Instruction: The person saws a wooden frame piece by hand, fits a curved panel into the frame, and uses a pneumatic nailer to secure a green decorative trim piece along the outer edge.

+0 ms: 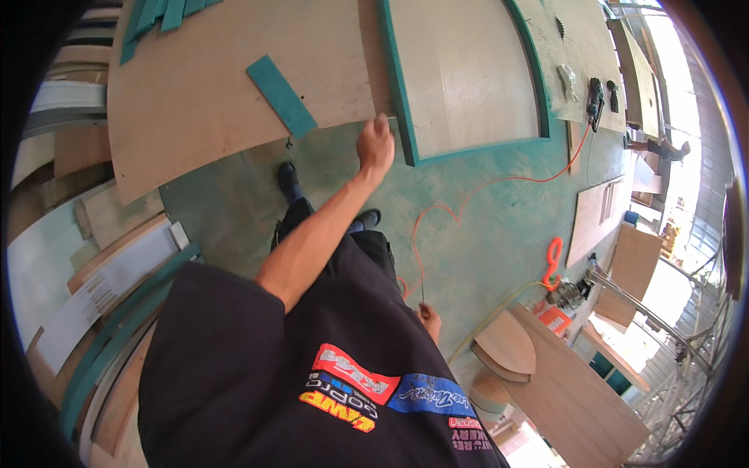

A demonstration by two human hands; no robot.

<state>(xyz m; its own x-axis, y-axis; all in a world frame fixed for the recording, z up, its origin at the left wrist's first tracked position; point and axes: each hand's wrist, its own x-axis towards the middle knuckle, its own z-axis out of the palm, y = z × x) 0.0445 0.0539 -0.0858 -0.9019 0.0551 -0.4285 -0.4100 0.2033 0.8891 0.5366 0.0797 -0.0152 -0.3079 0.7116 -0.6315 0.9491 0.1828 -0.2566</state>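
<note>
Hands are seen apart here: the right hand is held low beside the hip, closed around a thin dark rod-like thing whose kind cannot be told, while the left hand is stretched forward with the arm nearly straight. The left hand is curled shut, and its fingers are pressed at the corner of a large plywood sheet, just where that corner meets a pale panel edged in green. Whether the sheet is pinched or only touched cannot be told.

The plywood sheet is laid ahead and to the left of the left hand, its long axis running away leftward and upward across the view; the left hand is much the nearer of the two. A green strip is lying on the sheet, a little to the left of the hand, set slantwise. Below the arm, dark shoes are seen on the green floor. An orange cable is trailed over the floor to the right, toward a power tool resting farther off.
</note>
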